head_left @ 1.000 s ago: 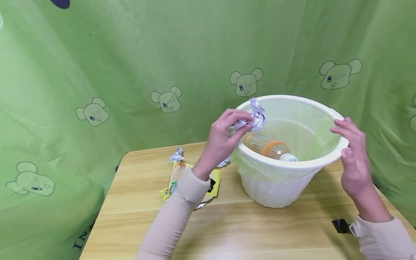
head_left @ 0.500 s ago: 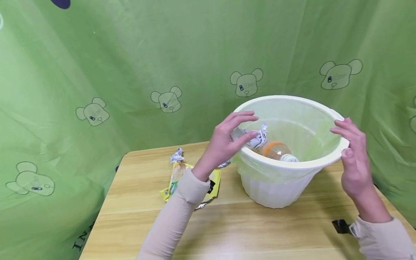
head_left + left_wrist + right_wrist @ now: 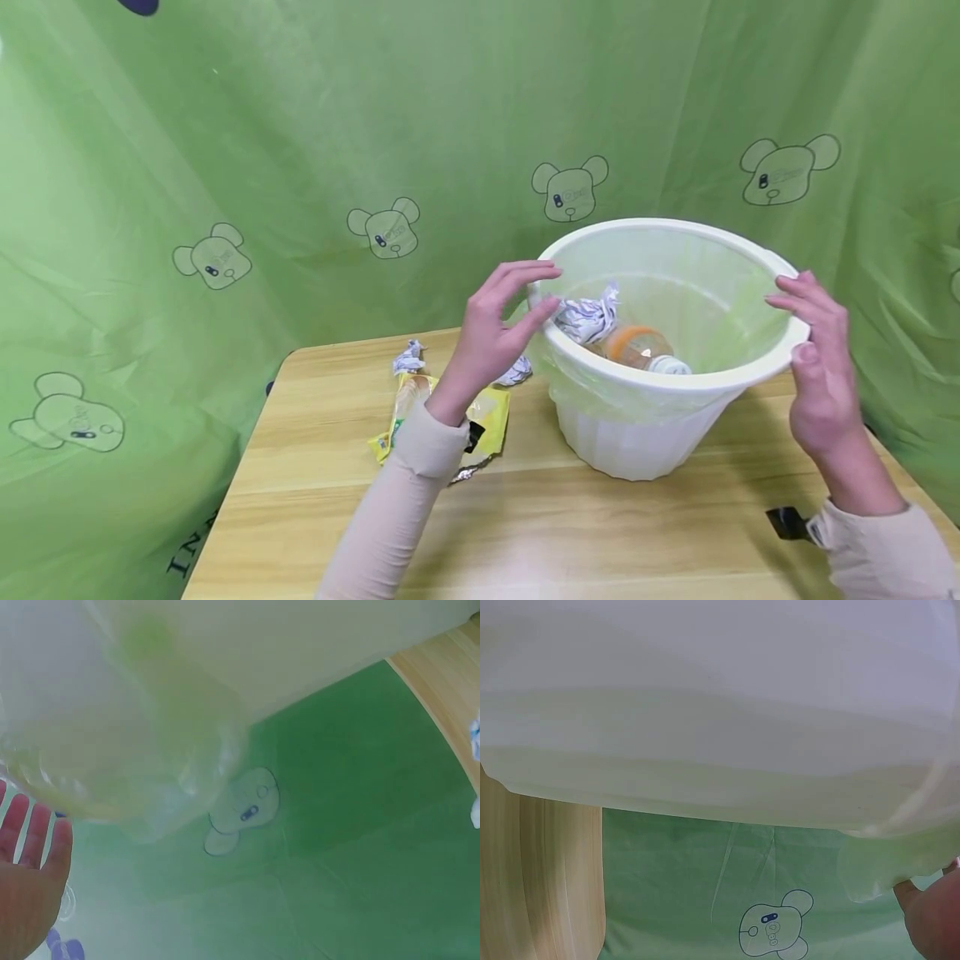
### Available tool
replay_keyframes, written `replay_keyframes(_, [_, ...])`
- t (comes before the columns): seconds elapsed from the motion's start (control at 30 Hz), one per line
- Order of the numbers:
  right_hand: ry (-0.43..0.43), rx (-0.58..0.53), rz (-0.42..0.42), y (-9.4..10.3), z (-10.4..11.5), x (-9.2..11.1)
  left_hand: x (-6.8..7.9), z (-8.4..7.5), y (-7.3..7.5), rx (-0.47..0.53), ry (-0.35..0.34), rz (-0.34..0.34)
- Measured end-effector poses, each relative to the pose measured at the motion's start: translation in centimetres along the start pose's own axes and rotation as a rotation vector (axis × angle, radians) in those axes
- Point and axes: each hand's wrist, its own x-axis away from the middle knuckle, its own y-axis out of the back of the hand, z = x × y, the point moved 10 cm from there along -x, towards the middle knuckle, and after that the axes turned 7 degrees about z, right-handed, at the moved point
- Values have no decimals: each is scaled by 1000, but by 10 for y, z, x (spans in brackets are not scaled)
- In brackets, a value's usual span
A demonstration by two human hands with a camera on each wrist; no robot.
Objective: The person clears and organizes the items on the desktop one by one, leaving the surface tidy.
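Note:
A white trash can (image 3: 630, 437) lined with a thin pale-green bag stands on the table. My right hand (image 3: 821, 367) grips its right rim, fingers over the edge and thumb outside. My left hand (image 3: 491, 325) is at the left rim, holding nothing, its fingers spread apart; those fingers (image 3: 34, 836) also show in the left wrist view. Inside the can, a crumpled paper ball (image 3: 587, 318) rests against a clear bottle (image 3: 637, 346) with an orange band and white cap. In the right wrist view the can's wall (image 3: 720, 727) hides most of the right hand (image 3: 937, 915).
Left of the can, an opened yellow wrapper (image 3: 491, 417) lies on the wooden table (image 3: 315, 500), partly behind my left forearm. Crumpled paper pieces lie by it, one paper piece (image 3: 408, 358) further back and another paper ball (image 3: 515, 371) near the can. A green curtain (image 3: 450, 108) hangs behind.
My left hand has let go of the crumpled paper, which dropped into the can onto the bottle. The left hand then drew back leftward. The right hand has stayed at the rim.

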Motion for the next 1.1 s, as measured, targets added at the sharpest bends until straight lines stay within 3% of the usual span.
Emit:
replay_keyframes(0.17, [6,-4,-3,0,0,0,10,20,13,27,56,-56])
replay_keyframes(0.3, [12,-6,-7,0,2,-1,21,47,20,47,137,-84])
replay_keyframes(0.63, [12,-12,-6,2,-4,1,49,127,27,35,415,-43])
replay_keyframes(0.73, [13,-13,-2,3,-5,1,62,150,19,15,506,0])
replay_keyframes(0.87, [4,-8,-1,3,-5,1,82,176,-6,-12,604,115])
replay_keyframes(1.1, [10,-9,6,6,-14,3,108,199,-50,-113,643,305])
